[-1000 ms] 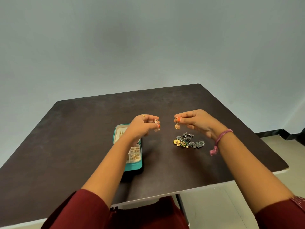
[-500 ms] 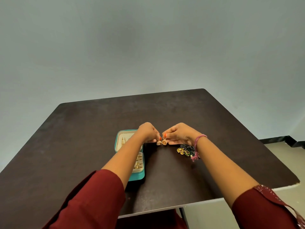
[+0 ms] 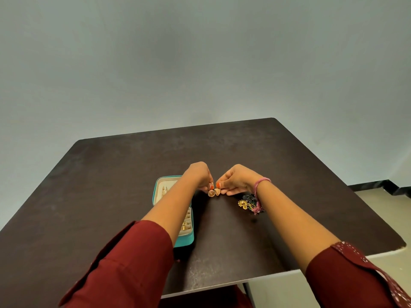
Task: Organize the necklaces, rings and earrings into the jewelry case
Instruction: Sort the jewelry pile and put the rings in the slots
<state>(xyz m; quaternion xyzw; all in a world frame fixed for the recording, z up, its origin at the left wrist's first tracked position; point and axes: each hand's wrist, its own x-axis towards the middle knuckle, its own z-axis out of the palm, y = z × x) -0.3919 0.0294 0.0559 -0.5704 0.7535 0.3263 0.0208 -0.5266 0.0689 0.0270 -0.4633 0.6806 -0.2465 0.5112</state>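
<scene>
Two small gold bell-shaped earrings hang side by side just above the table. My left hand (image 3: 199,176) pinches the left earring (image 3: 211,193), and my right hand (image 3: 236,181) pinches the right earring (image 3: 217,191). The two hands nearly touch at the fingertips. An open teal jewelry case (image 3: 188,240) lies under my left forearm, with gold pieces in its cream slots; much of it is hidden by the arm. A small heap of dark and gold jewelry (image 3: 245,202) lies on the table beside my right wrist.
The dark brown table (image 3: 111,185) has its near edge below my forearms and its right corner by a tiled floor (image 3: 382,203). A plain grey wall stands behind.
My hands came together from apart and dropped toward the table, bringing the two earrings side by side. The view has shifted slightly as my head moved.
</scene>
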